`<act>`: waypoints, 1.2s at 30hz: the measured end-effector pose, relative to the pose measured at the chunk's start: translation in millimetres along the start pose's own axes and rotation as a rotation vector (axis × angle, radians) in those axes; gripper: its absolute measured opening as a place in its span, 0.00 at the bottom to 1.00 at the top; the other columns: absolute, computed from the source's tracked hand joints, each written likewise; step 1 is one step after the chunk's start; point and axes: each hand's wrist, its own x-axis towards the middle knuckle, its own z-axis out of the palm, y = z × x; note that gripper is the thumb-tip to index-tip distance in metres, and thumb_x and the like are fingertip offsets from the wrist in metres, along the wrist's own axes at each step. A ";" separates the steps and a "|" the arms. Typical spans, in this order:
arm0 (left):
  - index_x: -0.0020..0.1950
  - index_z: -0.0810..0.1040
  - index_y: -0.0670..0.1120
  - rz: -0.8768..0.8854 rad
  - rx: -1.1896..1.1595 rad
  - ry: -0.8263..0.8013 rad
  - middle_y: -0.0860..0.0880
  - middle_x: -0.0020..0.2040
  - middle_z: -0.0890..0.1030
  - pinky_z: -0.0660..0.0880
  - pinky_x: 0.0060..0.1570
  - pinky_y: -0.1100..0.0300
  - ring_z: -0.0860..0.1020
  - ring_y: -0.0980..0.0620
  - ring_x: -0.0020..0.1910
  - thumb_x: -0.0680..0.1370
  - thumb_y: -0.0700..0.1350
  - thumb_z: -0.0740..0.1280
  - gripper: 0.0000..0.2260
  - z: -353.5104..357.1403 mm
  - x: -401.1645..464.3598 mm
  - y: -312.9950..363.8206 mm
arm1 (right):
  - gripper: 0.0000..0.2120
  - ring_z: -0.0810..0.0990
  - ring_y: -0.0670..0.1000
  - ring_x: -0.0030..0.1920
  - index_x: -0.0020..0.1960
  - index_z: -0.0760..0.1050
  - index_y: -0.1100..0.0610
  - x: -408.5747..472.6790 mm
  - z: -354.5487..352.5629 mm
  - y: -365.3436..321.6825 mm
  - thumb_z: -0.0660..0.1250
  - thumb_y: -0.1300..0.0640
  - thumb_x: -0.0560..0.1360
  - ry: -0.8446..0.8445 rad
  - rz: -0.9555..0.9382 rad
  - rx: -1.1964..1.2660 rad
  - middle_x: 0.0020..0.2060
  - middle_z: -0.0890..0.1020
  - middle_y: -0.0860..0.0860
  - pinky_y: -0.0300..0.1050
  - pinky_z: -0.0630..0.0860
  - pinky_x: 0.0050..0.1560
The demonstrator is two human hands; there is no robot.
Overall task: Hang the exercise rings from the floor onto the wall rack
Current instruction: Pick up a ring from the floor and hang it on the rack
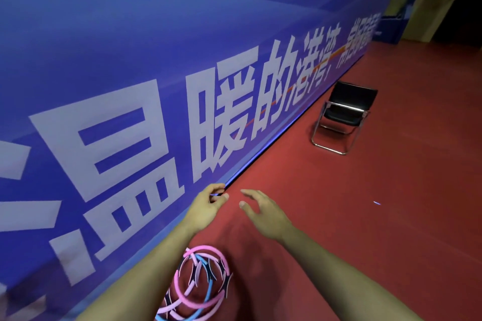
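Observation:
A pile of pink and light-blue exercise rings point(200, 281) lies on the red floor at the foot of the blue barrier, between my forearms near the bottom of the view. My left hand point(207, 204) is stretched forward above the floor beside the barrier's base, fingers loosely curled, holding nothing. My right hand point(263, 210) reaches forward next to it, fingers spread and empty. Both hands are beyond the rings and apart from them. No wall rack is in view.
A long blue banner barrier point(130, 73) with large white characters runs along the left. A black folding chair point(344, 114) with a metal frame stands on the red floor point(391, 203) farther ahead, near the barrier.

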 end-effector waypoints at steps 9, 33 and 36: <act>0.68 0.76 0.51 -0.038 -0.037 0.060 0.56 0.62 0.80 0.70 0.52 0.73 0.77 0.64 0.58 0.81 0.51 0.69 0.16 5.1 75.5 -1.3 | 0.21 0.74 0.46 0.67 0.72 0.72 0.52 100.9 -12.7 25.1 0.63 0.46 0.81 -0.079 -0.059 0.042 0.67 0.77 0.48 0.40 0.67 0.68; 0.70 0.75 0.49 -0.469 0.025 0.612 0.55 0.64 0.79 0.73 0.65 0.57 0.78 0.57 0.62 0.82 0.49 0.68 0.17 -18.1 160.2 -85.5 | 0.20 0.75 0.49 0.68 0.71 0.72 0.51 317.4 105.7 80.1 0.64 0.47 0.81 -0.656 -0.312 0.168 0.68 0.77 0.48 0.46 0.71 0.68; 0.70 0.75 0.49 -0.499 0.021 0.623 0.56 0.64 0.79 0.73 0.64 0.59 0.78 0.58 0.62 0.81 0.49 0.68 0.17 -15.3 166.3 -115.7 | 0.21 0.74 0.49 0.69 0.72 0.72 0.50 327.0 133.1 91.3 0.63 0.45 0.81 -0.704 -0.294 0.145 0.69 0.76 0.48 0.46 0.70 0.69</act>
